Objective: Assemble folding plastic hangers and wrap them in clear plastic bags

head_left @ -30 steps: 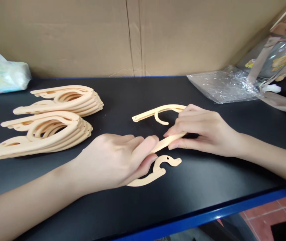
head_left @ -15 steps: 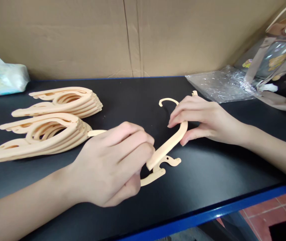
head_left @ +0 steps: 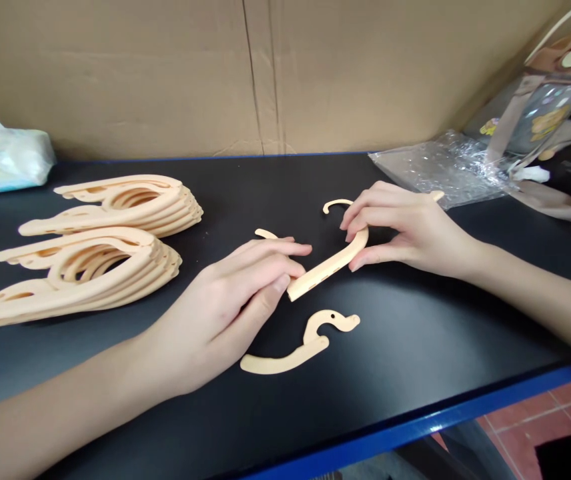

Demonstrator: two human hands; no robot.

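Observation:
My right hand (head_left: 403, 223) grips a cream plastic folding hanger (head_left: 328, 267) between thumb and fingers. The hanger's curved hook (head_left: 336, 203) shows behind the fingers, and its slotted arm slants down to the left. My left hand (head_left: 245, 293) is closed at that arm's lower end, thumb against the fingers. From behind it pokes the tip of a cream hanger piece (head_left: 266, 234), mostly hidden by the hand. A loose hanger piece (head_left: 283, 360), with a curled end and a small hole, lies on the black table just below both hands.
Two stacks of cream hanger parts, a rear stack (head_left: 165, 207) and a front stack (head_left: 150, 280), lie at the left. A white-blue plastic package (head_left: 10, 157) sits behind them. Clear plastic wrap (head_left: 425, 167) and a clear bag (head_left: 550, 113) are at right. Cardboard (head_left: 140, 73) stands behind.
My left hand has turned and its fingers have loosened from a fist, uncovering more of the loose piece. The hanger's arm has tilted and its lower end has risen slightly.

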